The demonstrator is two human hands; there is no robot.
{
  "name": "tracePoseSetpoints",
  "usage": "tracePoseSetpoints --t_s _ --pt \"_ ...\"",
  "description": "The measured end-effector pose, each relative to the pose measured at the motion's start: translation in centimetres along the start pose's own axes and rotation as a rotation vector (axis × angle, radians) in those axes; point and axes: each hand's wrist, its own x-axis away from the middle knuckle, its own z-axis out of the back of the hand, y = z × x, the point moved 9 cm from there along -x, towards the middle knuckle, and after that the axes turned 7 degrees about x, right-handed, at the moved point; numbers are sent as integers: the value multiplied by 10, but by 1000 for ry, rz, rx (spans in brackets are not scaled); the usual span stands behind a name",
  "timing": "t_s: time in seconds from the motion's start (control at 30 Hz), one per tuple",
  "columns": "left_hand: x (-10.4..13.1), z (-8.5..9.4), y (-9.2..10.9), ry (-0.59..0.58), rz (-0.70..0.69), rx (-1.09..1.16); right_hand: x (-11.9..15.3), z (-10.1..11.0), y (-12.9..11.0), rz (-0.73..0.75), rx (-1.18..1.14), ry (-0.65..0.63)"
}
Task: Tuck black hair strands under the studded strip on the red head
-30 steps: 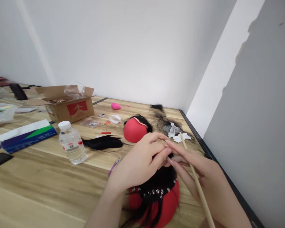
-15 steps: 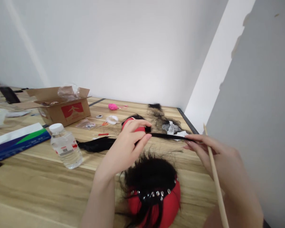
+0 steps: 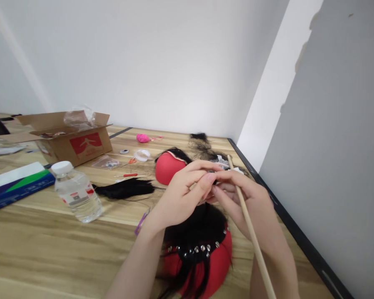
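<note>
The left hand (image 3: 182, 195) is touching the right hand (image 3: 257, 199) over the hair (image 3: 196, 230). I cannot tell what the left is pinching. The right is holding a stick (image 3: 252, 236)

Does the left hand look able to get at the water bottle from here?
Probably yes: between the left hand and the water bottle I see only low things, like the black hair bundle. Its fingers are, however, busy against the right hand.

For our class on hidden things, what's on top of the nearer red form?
Black hair and silvery studs. The left hand hides part of the hair; the surface beneath is covered.
</note>
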Motion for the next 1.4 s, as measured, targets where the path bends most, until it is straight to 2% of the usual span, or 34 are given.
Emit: tracePoseSetpoints --t_s 0.13,0.3,0.43,0.53,0.6,0.73,0.83,0.93,1.1,1.27,1.4 --pt "-2 1 -14 68 69 224 -1 -2 3 -48 -197 16" --pt "-3 17 -36 267 143 439 -3 9 11 -77 -40 86" --pt "-3 23 -43 317 151 615 -6 15 32 -144 54 74" --pt "-4 26 -35 299 94 514 -5 26 39 -172 161 113" --pt "-4 27 -29 284 71 364 -1 32 31 -148 214 139" --pt "-4 21 -24 262 79 220 7 22 1 -63 19 72" --pt "-4 14 -26 224 93 192 10 10 -11 -46 83 56" --pt "-3 12 -30 197 123 172 12 4 -10 -48 115 83" --pt "-2 13 -27 141 146 147 11 -4 -4 -31 126 57" --pt "-2 9 -27 100 208 136 7 -13 2 -28 39 112" --pt "-3 11 -25 129 195 104 5 -20 5 -27 -50 152"
